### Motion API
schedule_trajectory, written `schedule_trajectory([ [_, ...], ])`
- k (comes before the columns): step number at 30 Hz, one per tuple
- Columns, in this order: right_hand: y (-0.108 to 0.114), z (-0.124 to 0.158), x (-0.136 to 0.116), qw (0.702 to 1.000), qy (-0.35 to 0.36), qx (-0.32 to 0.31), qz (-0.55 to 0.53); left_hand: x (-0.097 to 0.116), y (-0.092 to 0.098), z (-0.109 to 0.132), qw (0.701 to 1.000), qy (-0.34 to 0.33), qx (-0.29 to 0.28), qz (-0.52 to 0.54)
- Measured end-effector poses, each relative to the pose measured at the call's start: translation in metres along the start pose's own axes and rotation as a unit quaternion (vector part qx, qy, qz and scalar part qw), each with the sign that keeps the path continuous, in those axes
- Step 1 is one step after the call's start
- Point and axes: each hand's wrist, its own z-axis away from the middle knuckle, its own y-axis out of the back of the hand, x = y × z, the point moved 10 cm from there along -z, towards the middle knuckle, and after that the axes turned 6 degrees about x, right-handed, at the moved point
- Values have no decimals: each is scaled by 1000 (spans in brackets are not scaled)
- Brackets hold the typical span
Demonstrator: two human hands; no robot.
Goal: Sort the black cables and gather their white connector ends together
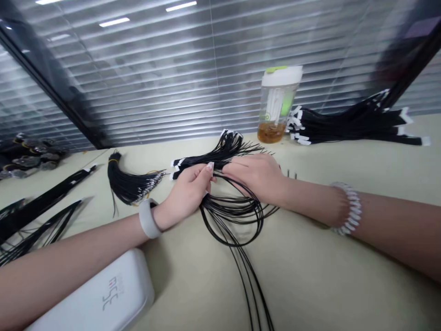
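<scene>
Pinching looped black cables, both hands curl nearly closed.

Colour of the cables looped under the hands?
Black: the looped cables show best in the head view, the only one.

Smooth plastic-lkg cables, matt tabletop, plastic pwr bank w/ satin finish, glossy see-thru bottle

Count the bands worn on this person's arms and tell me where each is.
2: a smooth white band on the left wrist, and a translucent, coiled band on the right forearm.
</scene>
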Motion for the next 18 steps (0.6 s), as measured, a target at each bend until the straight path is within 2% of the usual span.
schedule_trajectory([
  [2, 0, -3, 10, 998, -44, -3, -49, -2, 3, -1, 1000, 2, 18, 3],
  [4, 9, -8, 19, 993, -76, 26, -90, -6, 8, -2, 999, 5, 42, 10],
  [9, 49, -25, 18, 982, -103, 109, -116, -22, 23, -6, 991, 17, 125, 54],
  [11, 61, -30, 15, 975, -126, 107, -146, -28, 27, -6, 985, 30, 149, 82],
  [13, 56, -34, 15, 972, -158, 22, -171, -33, 29, -6, 979, 47, 163, 111],
  [16, 27, -24, 16, 946, -196, -190, -177, -39, 30, -6, 975, 70, 173, 124],
  [18, 16, -14, 16, 931, -192, -265, -163, -40, 33, -6, 973, 76, 185, 117],
])
